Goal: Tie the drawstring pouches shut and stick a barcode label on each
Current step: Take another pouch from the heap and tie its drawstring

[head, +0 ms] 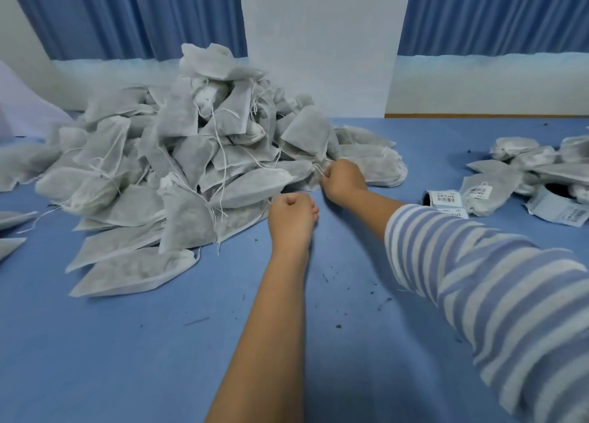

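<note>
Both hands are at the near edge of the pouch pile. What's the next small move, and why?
Probably draw the hands apart to cinch the pouch. The right hand pinches its white drawstring at the gathered mouth, and the left hand is curled close beside it; whether it holds a strand is unclear. Labelling from the label roll comes after the tie.

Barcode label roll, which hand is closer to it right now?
Right. The right hand pinches a drawstring at the edge of the pouch pile, left of the barcode label roll; the left hand lies further left, nearer the person.
</note>
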Demonstrator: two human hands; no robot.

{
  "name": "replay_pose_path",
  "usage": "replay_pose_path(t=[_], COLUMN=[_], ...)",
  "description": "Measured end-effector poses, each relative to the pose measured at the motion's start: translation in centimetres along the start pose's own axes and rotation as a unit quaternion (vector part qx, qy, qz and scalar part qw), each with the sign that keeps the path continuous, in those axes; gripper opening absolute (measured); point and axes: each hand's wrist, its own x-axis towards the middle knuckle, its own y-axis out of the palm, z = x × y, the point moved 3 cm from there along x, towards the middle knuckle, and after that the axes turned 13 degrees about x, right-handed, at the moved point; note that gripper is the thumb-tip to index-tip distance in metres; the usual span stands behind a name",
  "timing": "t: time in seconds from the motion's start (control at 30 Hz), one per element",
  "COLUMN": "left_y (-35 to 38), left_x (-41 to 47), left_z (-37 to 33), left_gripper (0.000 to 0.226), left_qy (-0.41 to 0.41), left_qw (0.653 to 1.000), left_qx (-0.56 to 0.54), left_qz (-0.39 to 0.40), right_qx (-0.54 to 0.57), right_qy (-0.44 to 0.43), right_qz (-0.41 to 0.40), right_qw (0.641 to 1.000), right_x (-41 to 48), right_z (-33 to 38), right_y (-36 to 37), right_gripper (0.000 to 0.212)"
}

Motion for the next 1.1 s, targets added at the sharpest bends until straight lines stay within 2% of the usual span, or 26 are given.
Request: replay_pose_path(t=[0.1,0.23,0.3,0.37,0.47,0.57,0.63,0.7,0.8,0.87,0.93,1.0,1.1], left_y=[0.3,-0.1,-0.2,0.0,0.3,0.7,1.1,1.3,1.6,1.7,1.9,2.4,3.6], left_x=[-0.1,-0.2,-0.3,-0.9,-2.2,-3.3,-4.0,-4.6,-4.9,-4.9,-5.0,-5.5,-6.8], left_z=[0.1,0.1,-0.3,-1.0,-1.9,-2.5,-2.8,-2.7,-2.3,-2.0,-1.8,-1.9,-1.7], left_gripper=[0.02,0.015,0.016,0.025,0.046,0.058,0.054,0.04,0.018,0.016,0.014,0.012,0.013], left_qy=[0.023,0.062,0.099,0.156,0.251,0.351,0.392,0.414,0.412,0.406,0.415,0.445,0.483], left_qw=[0.999,0.993,0.988,0.978,0.952,0.908,0.882,0.859,0.839,0.828,0.81,0.786,0.76], left_qx=[0.041,0.102,0.117,0.138,0.172,0.23,0.262,0.299,0.352,0.384,0.412,0.428,0.424], left_qz=[0.014,-0.005,-0.016,-0.024,-0.028,-0.009,-0.009,-0.034,-0.056,-0.049,-0.033,-0.002,0.094], right_qx=[0.022,0.076,0.123,0.211,0.358,0.415,0.41,0.422,0.491,0.556,0.595,0.615,0.607], right_qy=[-0.034,-0.11,-0.148,-0.152,-0.141,-0.15,-0.165,-0.17,-0.139,-0.101,-0.053,0.001,0.092], right_qz=[0.018,0.034,0.031,0.049,0.122,0.155,0.142,0.108,0.087,0.096,0.067,0.013,-0.053], right_qw=[0.999,0.99,0.981,0.964,0.915,0.884,0.886,0.884,0.856,0.82,0.799,0.788,0.788], right_x=[-0.4,-1.9,-3.1,-4.7,-7.7,-10.5,-12.1,-13.2,-14.2,-14.6,-14.9,-14.9,-14.9], right_z=[-0.1,0.9,1.6,2.1,2.6,2.8,2.6,1.9,0.3,-1.1,-2.7,-4.5,-6.8], right_y=[-0.7,-2.6,-4.3,-6.1,-8.6,-10.9,-12.3,-13.5,-15.2,-15.9,-16.5,-16.6,-16.3], right_gripper=[0.044,0.028,0.023,0.02,0.028,0.039,0.04,0.028,0.025,0.027,0.031,0.037,0.026])
